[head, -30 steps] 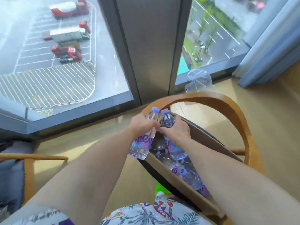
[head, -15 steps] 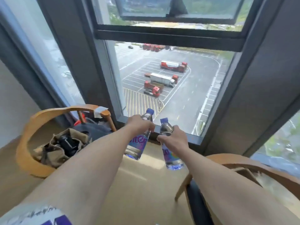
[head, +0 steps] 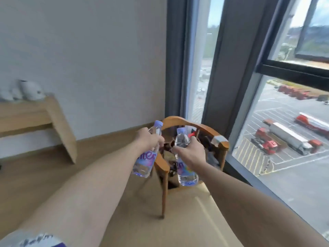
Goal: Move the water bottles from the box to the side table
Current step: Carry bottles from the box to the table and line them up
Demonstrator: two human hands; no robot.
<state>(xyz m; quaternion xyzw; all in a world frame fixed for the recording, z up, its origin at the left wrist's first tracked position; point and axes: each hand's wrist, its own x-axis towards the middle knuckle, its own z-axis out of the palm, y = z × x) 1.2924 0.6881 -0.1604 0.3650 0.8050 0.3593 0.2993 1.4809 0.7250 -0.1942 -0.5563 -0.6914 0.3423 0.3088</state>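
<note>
My left hand point(head: 149, 139) grips a clear water bottle point(head: 145, 164) with a pale purple cap and a purple label, held upright in the air. Just to its right, my right hand point(head: 191, 154) holds a second water bottle point(head: 186, 172) of the same kind, also upright. Both bottles hang in front of a wooden armchair point(head: 195, 127). The box is out of view. A light wooden table point(head: 35, 113) stands against the wall at the far left.
The armchair is piled with dark bags and clothing. A white object point(head: 30, 90) sits on the wooden table. Large floor-to-ceiling windows point(head: 292, 139) run along the right side. Wooden floor point(head: 35, 179) stretches between me and the table.
Both hands lifted the bottles out of the box on the chair. The view has swung left, from the window to the corner with the second armchair and the wooden table.
</note>
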